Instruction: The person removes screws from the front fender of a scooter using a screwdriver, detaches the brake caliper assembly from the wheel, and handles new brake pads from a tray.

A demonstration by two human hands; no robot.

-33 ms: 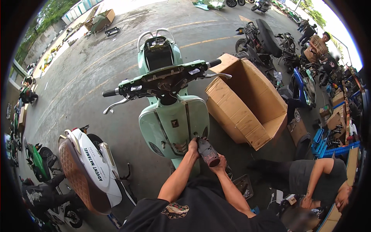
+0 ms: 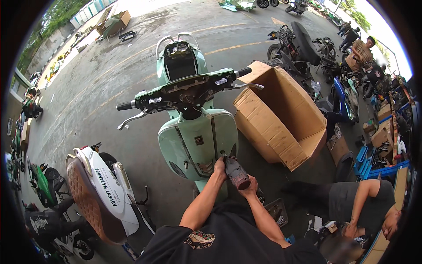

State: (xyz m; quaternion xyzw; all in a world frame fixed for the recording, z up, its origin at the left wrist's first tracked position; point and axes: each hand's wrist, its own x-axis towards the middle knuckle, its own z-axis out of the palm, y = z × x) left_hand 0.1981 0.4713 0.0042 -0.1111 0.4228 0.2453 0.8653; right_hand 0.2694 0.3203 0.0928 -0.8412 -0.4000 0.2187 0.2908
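Note:
In front of me stands a mint-green scooter [image 2: 193, 134] with its handlebar cover off and dark inner parts showing. My right hand [image 2: 251, 188] grips a dark power drill [image 2: 237, 172] with a worn reddish rear end. The drill's nose points at the lower right of the scooter's front panel, by a dark vertical strip [image 2: 215, 136]. My left hand [image 2: 220, 166] is closed beside the drill's front end, close to the panel; what its fingers hold is hidden. A small metal stud [image 2: 186, 165] sticks out of the panel on the left.
A large open cardboard box [image 2: 281, 116] stands just right of the scooter. At left lies a white scooter with a brown seat [image 2: 85, 198]. A co-worker [image 2: 360, 202] bends at lower right near a parts tray [image 2: 277, 212]. Stripped motorcycles [image 2: 303, 46] stand at upper right.

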